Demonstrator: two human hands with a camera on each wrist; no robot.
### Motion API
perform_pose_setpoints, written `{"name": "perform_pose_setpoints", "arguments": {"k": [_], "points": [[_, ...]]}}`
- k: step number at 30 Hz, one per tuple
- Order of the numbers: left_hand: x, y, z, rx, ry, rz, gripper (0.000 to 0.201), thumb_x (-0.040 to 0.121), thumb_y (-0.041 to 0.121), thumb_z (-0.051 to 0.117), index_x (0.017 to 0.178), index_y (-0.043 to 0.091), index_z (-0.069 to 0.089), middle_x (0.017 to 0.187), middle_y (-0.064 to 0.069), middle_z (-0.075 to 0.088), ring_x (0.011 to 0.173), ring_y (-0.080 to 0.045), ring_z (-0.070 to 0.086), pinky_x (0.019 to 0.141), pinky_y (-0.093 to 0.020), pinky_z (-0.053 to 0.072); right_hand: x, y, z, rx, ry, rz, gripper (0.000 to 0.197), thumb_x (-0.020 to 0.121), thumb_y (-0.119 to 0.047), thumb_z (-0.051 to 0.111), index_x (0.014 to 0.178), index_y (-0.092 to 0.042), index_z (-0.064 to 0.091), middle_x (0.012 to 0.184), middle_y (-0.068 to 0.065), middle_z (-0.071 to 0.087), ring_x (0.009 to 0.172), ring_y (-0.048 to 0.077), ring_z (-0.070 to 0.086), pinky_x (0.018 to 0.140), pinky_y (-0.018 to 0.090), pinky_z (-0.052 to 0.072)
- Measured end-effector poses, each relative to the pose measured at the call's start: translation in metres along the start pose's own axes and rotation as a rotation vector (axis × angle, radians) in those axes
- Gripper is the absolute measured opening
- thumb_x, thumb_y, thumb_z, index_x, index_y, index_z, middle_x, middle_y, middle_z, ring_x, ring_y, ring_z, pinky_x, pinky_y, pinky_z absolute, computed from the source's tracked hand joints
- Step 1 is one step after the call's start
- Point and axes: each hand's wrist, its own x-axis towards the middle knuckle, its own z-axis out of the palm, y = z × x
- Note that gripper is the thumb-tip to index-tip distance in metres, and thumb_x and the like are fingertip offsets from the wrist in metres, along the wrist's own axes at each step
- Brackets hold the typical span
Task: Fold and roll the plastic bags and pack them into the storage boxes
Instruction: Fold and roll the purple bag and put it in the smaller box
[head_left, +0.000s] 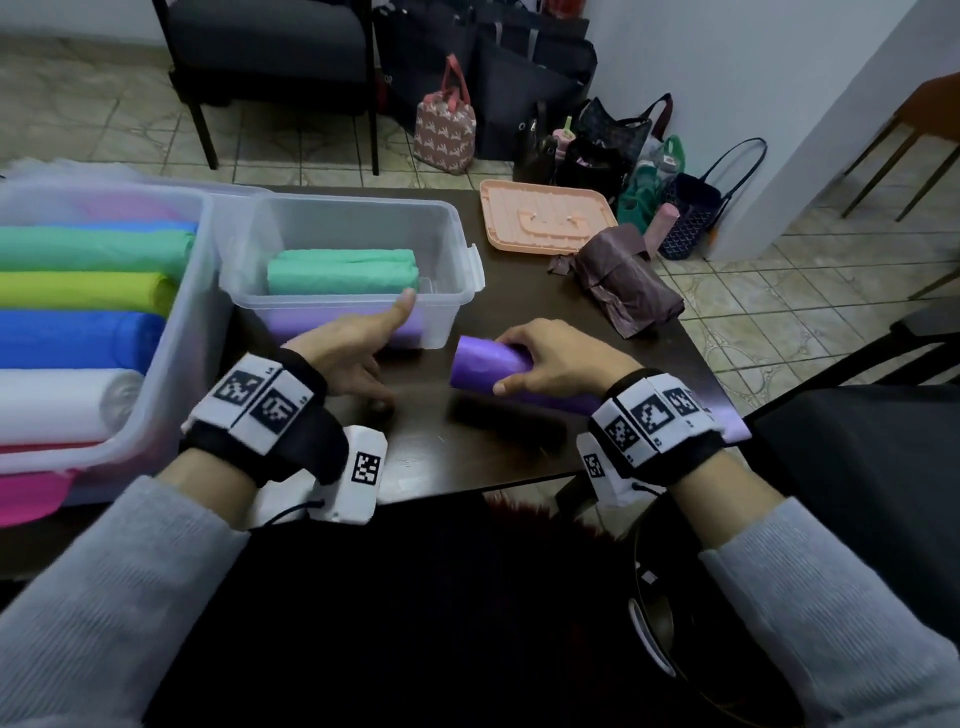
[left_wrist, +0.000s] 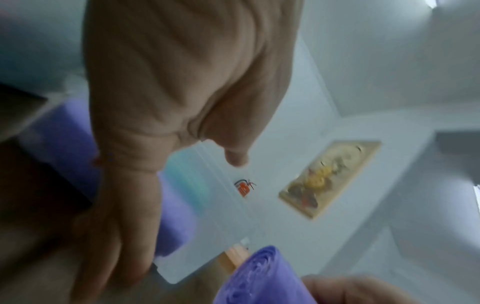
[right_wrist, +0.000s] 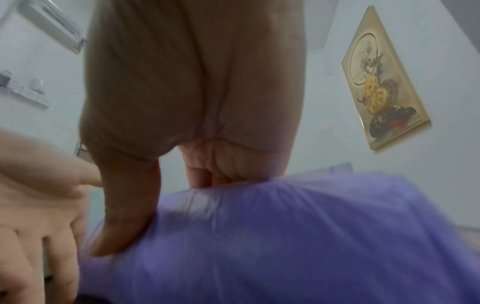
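My right hand (head_left: 540, 358) grips a rolled purple plastic bag (head_left: 488, 366) just above the dark table (head_left: 467, 447); thumb and fingers wrap it (right_wrist: 285, 236) in the right wrist view. My left hand (head_left: 358, 353) hovers empty with straight fingers and raised thumb, right in front of the small clear storage box (head_left: 452, 228). That box holds a green roll (head_left: 343, 270) and a purple roll (head_left: 405, 327) at its front. The purple roll's coiled end (left_wrist: 254, 283) shows in the left wrist view.
A larger clear bin (head_left: 171, 364) at the left holds several coloured rolls. A peach lid (head_left: 545, 215) and a folded brown bag (head_left: 623, 280) lie at the table's far right. Handbags stand on the tiled floor beyond. A dark chair (head_left: 857, 457) is at the right.
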Motion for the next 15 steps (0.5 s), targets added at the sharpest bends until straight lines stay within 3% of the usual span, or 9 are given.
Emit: {"name": "perform_pose_setpoints", "arguments": {"k": [2, 5, 7, 10, 12, 15], "points": [[-0.001, 0.006, -0.014, -0.274, 0.07, 0.013, 0.081, 0.089, 0.06, 0.042, 0.15, 0.017, 0.011, 0.156, -0.016, 0.003, 0.14, -0.04, 0.019, 0.09, -0.053, 0.047, 0.0, -0.011, -0.016, -0.026, 0.018, -0.036, 0.045, 0.084, -0.033, 0.067, 0.124, -0.014, 0.057, 0.111, 0.006, 0.063, 0.094, 0.018, 0.055, 0.079, 0.025, 0.039], [0.007, 0.008, -0.035, -0.605, 0.241, 0.074, 0.066, 0.095, 0.054, 0.036, 0.148, 0.021, 0.015, 0.154, -0.009, 0.017, 0.134, -0.038, 0.033, 0.081, -0.056, 0.046, 0.003, -0.029, -0.04, -0.053, 0.073, -0.109, 0.043, 0.084, -0.034, 0.066, 0.119, -0.01, 0.06, 0.104, 0.007, 0.063, 0.088, 0.018, 0.055, 0.071, 0.025, 0.039], [0.007, 0.007, -0.041, -0.659, 0.34, 0.182, 0.059, 0.099, 0.04, 0.037, 0.149, 0.019, 0.012, 0.154, -0.004, 0.015, 0.136, -0.035, 0.03, 0.083, -0.053, 0.048, 0.01, -0.044, -0.053, -0.058, 0.117, -0.147, 0.042, 0.084, -0.033, 0.066, 0.119, -0.009, 0.06, 0.102, 0.008, 0.063, 0.087, 0.02, 0.055, 0.07, 0.026, 0.039], [0.003, 0.0, -0.038, -0.665, 0.38, 0.303, 0.049, 0.102, 0.022, 0.035, 0.147, 0.015, 0.017, 0.153, -0.004, 0.018, 0.136, -0.027, 0.028, 0.102, -0.046, 0.041, 0.029, -0.069, -0.066, -0.094, 0.179, -0.2, 0.04, 0.084, -0.032, 0.066, 0.116, -0.009, 0.059, 0.096, 0.004, 0.06, 0.084, 0.018, 0.052, 0.069, 0.025, 0.034], [0.001, -0.008, -0.036, -0.703, 0.361, 0.358, 0.048, 0.101, 0.016, 0.036, 0.147, 0.02, 0.02, 0.152, -0.003, 0.023, 0.134, -0.026, 0.032, 0.1, -0.046, 0.042, 0.047, -0.086, -0.07, -0.114, 0.222, -0.217, 0.037, 0.084, -0.031, 0.067, 0.113, -0.01, 0.06, 0.092, 0.001, 0.056, 0.08, 0.015, 0.05, 0.064, 0.024, 0.031], [-0.001, -0.02, -0.038, -0.756, 0.358, 0.386, 0.049, 0.1, 0.012, 0.038, 0.145, 0.027, 0.023, 0.149, -0.001, 0.029, 0.131, -0.024, 0.038, 0.09, -0.041, 0.046, 0.082, -0.111, -0.067, -0.136, 0.28, -0.228, 0.036, 0.083, -0.028, 0.068, 0.113, -0.009, 0.059, 0.099, 0.006, 0.058, 0.085, 0.016, 0.049, 0.07, 0.022, 0.03]]}}
